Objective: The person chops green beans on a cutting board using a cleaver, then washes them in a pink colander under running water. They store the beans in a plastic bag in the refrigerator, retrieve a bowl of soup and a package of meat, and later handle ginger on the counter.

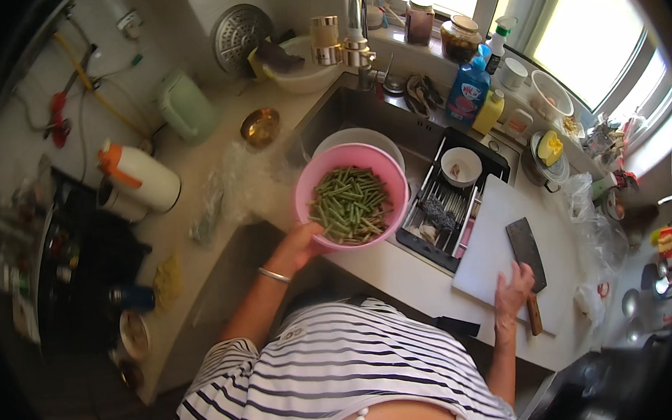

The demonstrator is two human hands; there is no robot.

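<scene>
My left hand [301, 247] grips the rim of a pink plastic basin [302, 197] at its near left side. Cut green beans [353, 203] fill the bottom of the basin in short pieces. The basin is in front of the sink and partly covers a pale bowl [360, 136] behind it. Over a white cutting board [488, 241], my right hand [513, 292] is spread beside a cleaver [526, 250] that lies on the board. Its fingertips are at the cleaver's blade; contact is hard to tell. The wooden handle [534, 315] is outside the fingers.
A drying rack [427, 198] with a white bowl [461, 166] and a scouring pad [439, 214] spans the sink [335, 103]. The faucet [357, 41] rises behind. Plastic bags [594, 234] lie right of the board. A thermos jug [149, 178] and a brass-coloured bowl [260, 127] stand left.
</scene>
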